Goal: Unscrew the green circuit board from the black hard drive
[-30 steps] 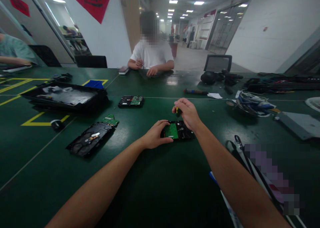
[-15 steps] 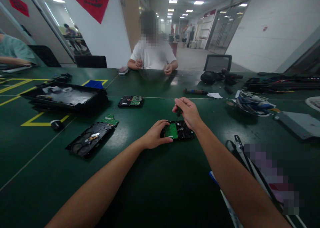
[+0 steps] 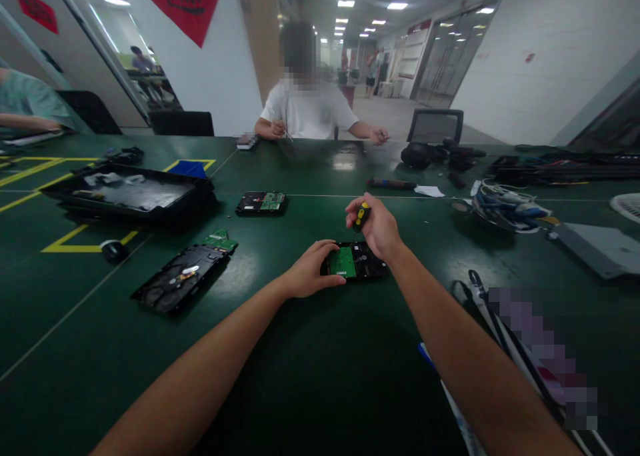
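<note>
A hard drive point(image 3: 370, 261) lies on the dark green table, its green circuit board point(image 3: 343, 261) facing up. My left hand point(image 3: 311, 269) grips the drive's left end between thumb and fingers. Over the drive, my right hand point(image 3: 375, 226) holds a small yellow and black screwdriver point(image 3: 362, 216), its shaft pointing down at the edge of the circuit board. Whether the tip sits in a screw is too small to tell. To the left rests another drive point(image 3: 183, 276) with a loose green board point(image 3: 220, 241) at its far end. A third drive point(image 3: 261, 203) lies farther back.
A black tray point(image 3: 135, 193) stands at the left, near a small black object point(image 3: 114, 250). Bundled cables point(image 3: 507, 206) and a grey metal case point(image 3: 600, 249) lie at the right, with a lanyard point(image 3: 493, 316) nearer. A co-worker point(image 3: 307, 109) sits across the table.
My right hand's fingers have shifted around the screwdriver, and its yellow handle now shows. My left hand and the drive stay put. The co-worker's one hand has moved out to the right.
</note>
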`<state>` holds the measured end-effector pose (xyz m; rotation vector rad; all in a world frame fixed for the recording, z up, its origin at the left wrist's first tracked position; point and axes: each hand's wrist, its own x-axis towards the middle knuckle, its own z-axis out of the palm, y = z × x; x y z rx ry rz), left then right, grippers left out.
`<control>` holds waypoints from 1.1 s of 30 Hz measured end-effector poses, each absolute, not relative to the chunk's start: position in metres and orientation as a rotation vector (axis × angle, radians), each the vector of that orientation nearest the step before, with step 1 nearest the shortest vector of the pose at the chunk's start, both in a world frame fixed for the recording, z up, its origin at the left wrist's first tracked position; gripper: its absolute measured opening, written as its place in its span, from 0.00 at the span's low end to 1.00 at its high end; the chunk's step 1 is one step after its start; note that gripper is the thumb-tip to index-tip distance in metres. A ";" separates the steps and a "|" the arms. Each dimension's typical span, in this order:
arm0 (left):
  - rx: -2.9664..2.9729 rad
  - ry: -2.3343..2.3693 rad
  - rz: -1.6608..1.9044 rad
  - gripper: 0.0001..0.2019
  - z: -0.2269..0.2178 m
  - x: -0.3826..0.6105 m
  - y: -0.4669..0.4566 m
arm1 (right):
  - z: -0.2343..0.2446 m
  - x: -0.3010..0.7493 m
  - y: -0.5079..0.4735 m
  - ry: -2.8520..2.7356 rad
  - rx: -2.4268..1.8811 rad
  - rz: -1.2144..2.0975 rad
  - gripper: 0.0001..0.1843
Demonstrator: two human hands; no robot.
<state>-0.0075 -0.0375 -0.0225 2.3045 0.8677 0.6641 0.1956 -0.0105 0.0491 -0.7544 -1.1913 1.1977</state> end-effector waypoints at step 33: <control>2.297 0.873 0.661 0.38 -0.018 -0.007 -0.040 | 0.042 0.198 -0.009 -1.222 -0.882 1.073 0.13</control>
